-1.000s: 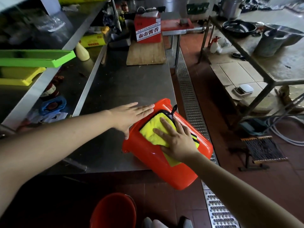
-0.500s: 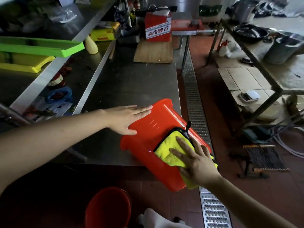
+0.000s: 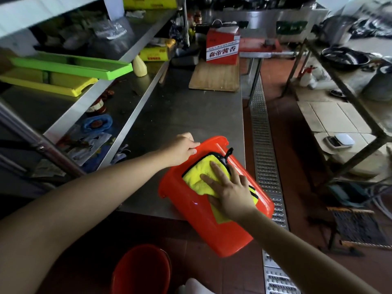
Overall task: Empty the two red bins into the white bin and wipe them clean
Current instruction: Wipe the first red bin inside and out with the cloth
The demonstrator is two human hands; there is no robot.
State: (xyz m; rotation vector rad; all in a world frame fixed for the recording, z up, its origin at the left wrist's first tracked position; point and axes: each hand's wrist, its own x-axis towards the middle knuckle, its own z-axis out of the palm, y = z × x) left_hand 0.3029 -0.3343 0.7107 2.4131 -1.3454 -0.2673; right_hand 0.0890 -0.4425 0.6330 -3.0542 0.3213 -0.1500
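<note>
A red bin (image 3: 199, 217) lies on its side across the near edge of the steel counter (image 3: 186, 115), its bottom end hanging over the floor. My right hand (image 3: 229, 189) presses a yellow cloth (image 3: 199, 179) with black trim flat against the bin's upper side, fingers spread. My left hand (image 3: 182, 149) grips the bin's rim at the far end, fingers curled over the edge. A second red bin (image 3: 142, 270) stands upright on the floor below, partly cut off by the frame. No white bin shows.
A wooden board (image 3: 214, 77) and a red box (image 3: 222, 47) sit at the counter's far end. Shelves on the left hold green (image 3: 70, 64) and yellow (image 3: 48, 81) trays. A metal floor drain (image 3: 263, 149) runs along the counter's right side. A metal table frame (image 3: 343, 98) stands further right.
My right hand slid the cloth back up the bin's side toward its rim. My left hand went from lying flat on the bin to curling over its rim.
</note>
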